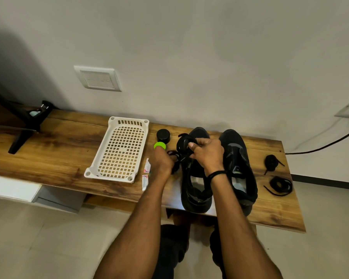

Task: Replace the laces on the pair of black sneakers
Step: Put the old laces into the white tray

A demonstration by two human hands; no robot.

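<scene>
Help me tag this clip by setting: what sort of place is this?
Probably a room in a home rather than a workshop: a wooden table stands against a plain wall with a switch plate, over a pale tiled floor.

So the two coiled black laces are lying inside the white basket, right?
Not quite. The head view shows the two coiled black laces lying on the wooden table, right of the sneakers, not inside the white basket.
</scene>
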